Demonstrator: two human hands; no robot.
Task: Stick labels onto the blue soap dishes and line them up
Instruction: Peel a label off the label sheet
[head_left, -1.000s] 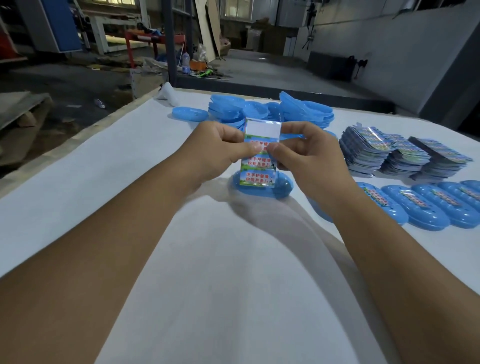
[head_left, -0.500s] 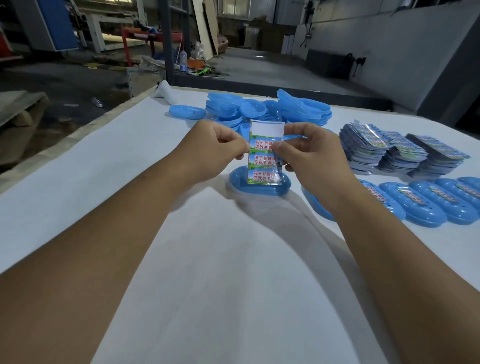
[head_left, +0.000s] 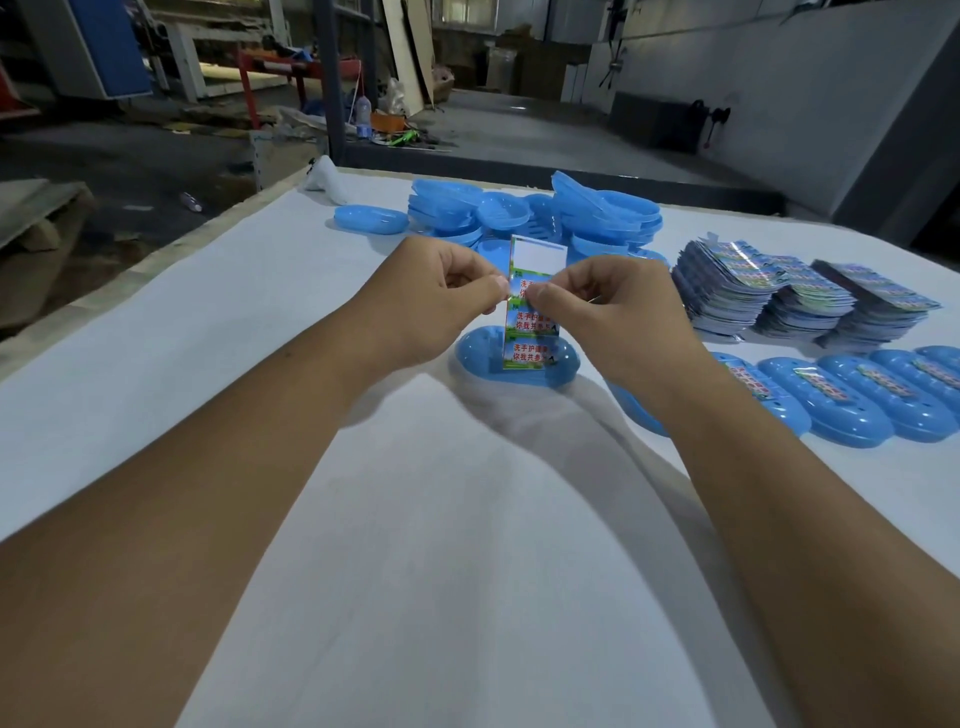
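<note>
We pinch one label strip (head_left: 531, 306) with left hand (head_left: 431, 301) and right hand (head_left: 608, 312) over one blue dish (head_left: 517, 364) at 12 o'clock; five labelled dishes (head_left: 841, 410), three label stacks (head_left: 800, 296) at 2 o'clock.

A label strip (head_left: 531, 312) with red Chinese text stands upright above a blue oval soap dish (head_left: 517, 366); labelled dishes (head_left: 852, 402) line up right, unlabelled ones (head_left: 524, 213) heap behind.
</note>
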